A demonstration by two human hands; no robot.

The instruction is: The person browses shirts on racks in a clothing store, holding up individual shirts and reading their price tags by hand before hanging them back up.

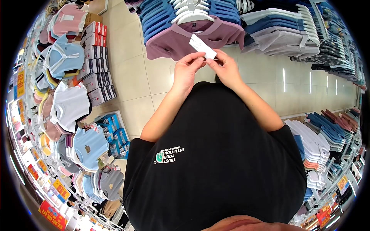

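Between my two hands is a white hang tag (203,47) with faint print, in front of a mauve shirt (169,40) on a white hanger (192,17). My left hand (187,68) pinches the tag's lower edge between thumb and fingers. On the other side, my right hand (226,68) grips the tag's lower right corner, its thumb close to the left hand's fingertips. The mauve shirt faces me at the front of a row of blue shirts (158,19). Whether a string joins tag and shirt I cannot make out.
Along the left hang light blue and white tops (71,104), beside stacked shoe-type boxes (98,75) and blue packages (117,133). Grey trousers-like garments (283,42) hang at the upper right. More shirts (310,142) hang at the lower right. Pale floor tiles (133,73) lie between the racks.
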